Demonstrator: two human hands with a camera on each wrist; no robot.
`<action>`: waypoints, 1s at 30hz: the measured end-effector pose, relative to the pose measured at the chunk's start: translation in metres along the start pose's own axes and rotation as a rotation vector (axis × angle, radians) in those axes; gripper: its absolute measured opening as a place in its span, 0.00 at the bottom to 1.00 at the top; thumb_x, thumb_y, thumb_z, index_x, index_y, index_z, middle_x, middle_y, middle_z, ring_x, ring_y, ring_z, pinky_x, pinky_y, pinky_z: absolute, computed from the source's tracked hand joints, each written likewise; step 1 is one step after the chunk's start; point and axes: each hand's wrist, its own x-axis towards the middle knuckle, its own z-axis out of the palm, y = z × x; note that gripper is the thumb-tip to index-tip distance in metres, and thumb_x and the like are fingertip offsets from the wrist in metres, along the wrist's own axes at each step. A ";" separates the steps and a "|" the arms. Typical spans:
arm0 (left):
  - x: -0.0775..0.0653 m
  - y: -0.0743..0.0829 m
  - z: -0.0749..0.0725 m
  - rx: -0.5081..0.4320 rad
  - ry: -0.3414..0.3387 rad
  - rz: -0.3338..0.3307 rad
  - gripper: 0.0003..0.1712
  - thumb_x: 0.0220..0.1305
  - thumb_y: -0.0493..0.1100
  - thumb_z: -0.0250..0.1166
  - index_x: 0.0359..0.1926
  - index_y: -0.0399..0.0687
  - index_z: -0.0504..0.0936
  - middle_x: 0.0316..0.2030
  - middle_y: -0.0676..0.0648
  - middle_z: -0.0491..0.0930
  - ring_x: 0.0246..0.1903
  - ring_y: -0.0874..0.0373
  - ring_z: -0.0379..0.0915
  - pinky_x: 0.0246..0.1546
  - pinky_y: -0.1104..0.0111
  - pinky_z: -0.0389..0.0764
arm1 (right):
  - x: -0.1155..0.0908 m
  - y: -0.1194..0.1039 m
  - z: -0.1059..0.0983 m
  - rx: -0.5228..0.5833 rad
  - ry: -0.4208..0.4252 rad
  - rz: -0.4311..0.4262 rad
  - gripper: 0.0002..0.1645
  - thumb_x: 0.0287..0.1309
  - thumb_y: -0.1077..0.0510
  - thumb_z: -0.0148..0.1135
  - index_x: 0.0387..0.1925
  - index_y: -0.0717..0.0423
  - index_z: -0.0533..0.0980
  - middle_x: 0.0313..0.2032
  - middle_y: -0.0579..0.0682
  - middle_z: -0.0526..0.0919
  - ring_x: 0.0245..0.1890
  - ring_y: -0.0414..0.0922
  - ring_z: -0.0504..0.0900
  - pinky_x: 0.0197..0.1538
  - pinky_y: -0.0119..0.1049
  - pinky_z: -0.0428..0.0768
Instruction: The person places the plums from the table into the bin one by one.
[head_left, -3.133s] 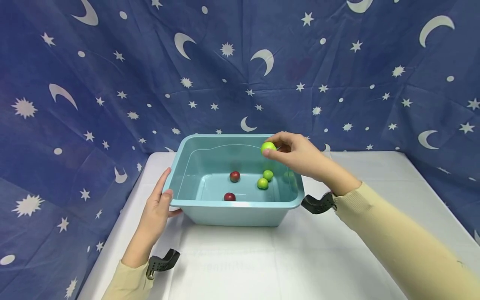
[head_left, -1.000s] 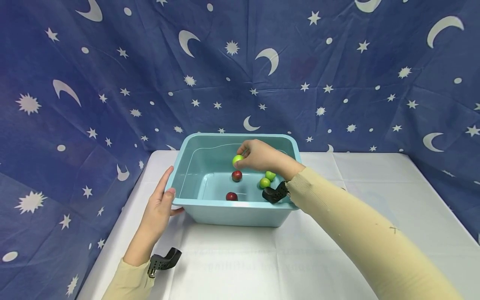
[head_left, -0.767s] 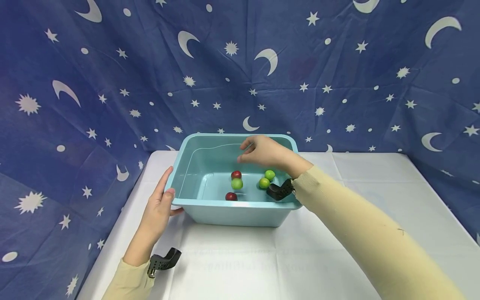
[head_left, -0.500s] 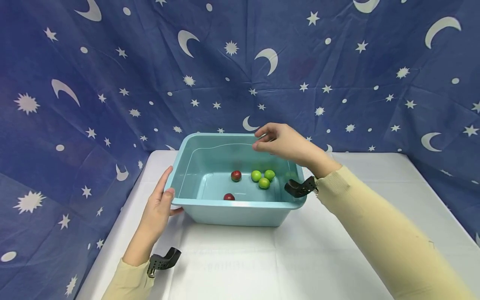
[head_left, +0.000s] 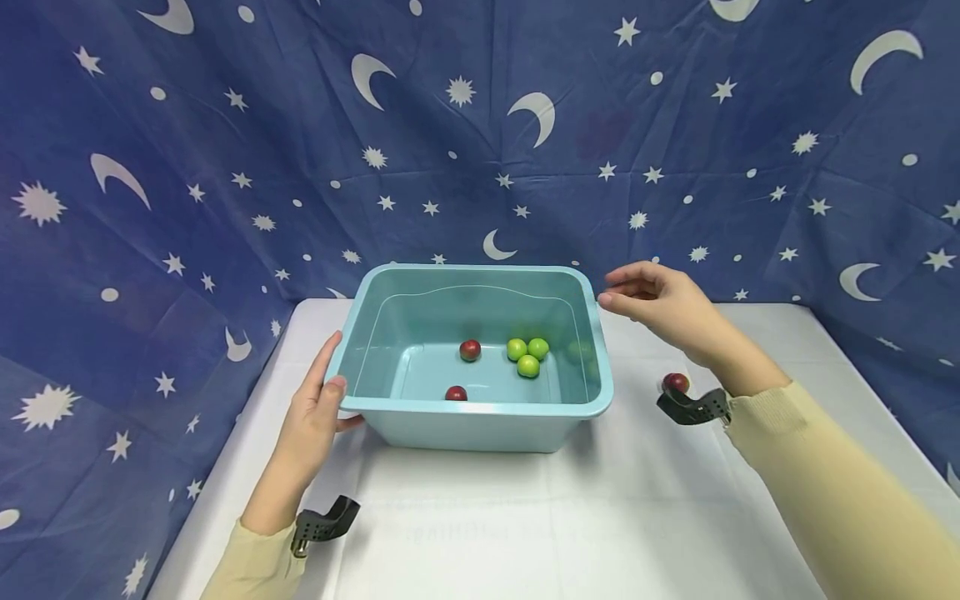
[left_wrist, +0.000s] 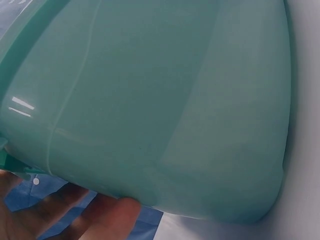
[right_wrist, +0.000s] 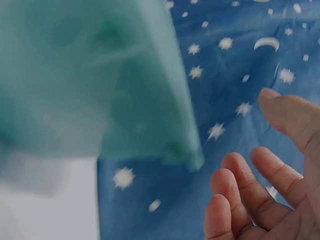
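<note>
A light blue plastic basin (head_left: pixel 472 425) stands on the table. My left hand (head_left: pixel 311 408) holds its left side near the front corner, thumb at the rim; the left wrist view shows fingers (left_wrist: pixel 115 215) against its outer wall. Inside lie a small red round fruit (head_left: pixel 469 350), a second red fruit (head_left: pixel 456 393) partly hidden by the front rim, and three lime-like green fruits (head_left: pixel 528 366) clustered at the right. My right hand (head_left: pixel 667 308), fingers loosely bent and holding nothing, hovers just outside the right rim. Another red fruit (head_left: pixel 677 382) lies below its wrist.
White cloth covers the table (head_left: pixel 480 517). Behind and at the left hangs a dark blue curtain (head_left: pixel 420 125) with moons and stars. Black wrist mounts (head_left: pixel 693 407) sit on both wrists; the right one partly covers the red fruit outside the basin.
My right hand carried a green fruit over the basin and dropped it; it now lies with the other two. The empty hand then moved right, past the rim. My left hand stayed.
</note>
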 end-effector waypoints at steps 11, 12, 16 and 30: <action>-0.001 0.005 0.002 -0.007 0.004 -0.003 0.30 0.75 0.50 0.44 0.75 0.72 0.52 0.72 0.41 0.50 0.57 0.33 0.64 0.38 0.43 0.81 | -0.022 0.093 -0.008 -0.006 0.013 0.099 0.41 0.55 0.37 0.66 0.62 0.57 0.69 0.52 0.55 0.78 0.48 0.45 0.76 0.47 0.31 0.79; -0.001 0.005 0.002 -0.006 0.004 -0.005 0.30 0.75 0.50 0.44 0.75 0.72 0.52 0.72 0.41 0.50 0.57 0.33 0.64 0.38 0.44 0.81 | -0.023 0.100 -0.008 -0.016 0.011 0.111 0.41 0.56 0.37 0.66 0.62 0.57 0.68 0.52 0.55 0.77 0.49 0.45 0.75 0.47 0.32 0.78; 0.000 0.003 0.002 -0.003 0.006 -0.007 0.30 0.75 0.50 0.44 0.74 0.74 0.52 0.72 0.42 0.50 0.58 0.34 0.63 0.37 0.44 0.82 | -0.030 0.126 -0.009 -0.043 0.017 0.172 0.44 0.56 0.35 0.64 0.65 0.58 0.66 0.53 0.57 0.76 0.49 0.50 0.75 0.48 0.37 0.77; 0.000 0.001 0.000 -0.008 0.005 -0.012 0.30 0.75 0.51 0.44 0.74 0.74 0.52 0.72 0.42 0.50 0.59 0.35 0.63 0.38 0.43 0.81 | -0.043 0.173 -0.009 -0.046 -0.018 0.316 0.54 0.56 0.31 0.61 0.70 0.62 0.58 0.59 0.65 0.68 0.60 0.60 0.64 0.56 0.55 0.68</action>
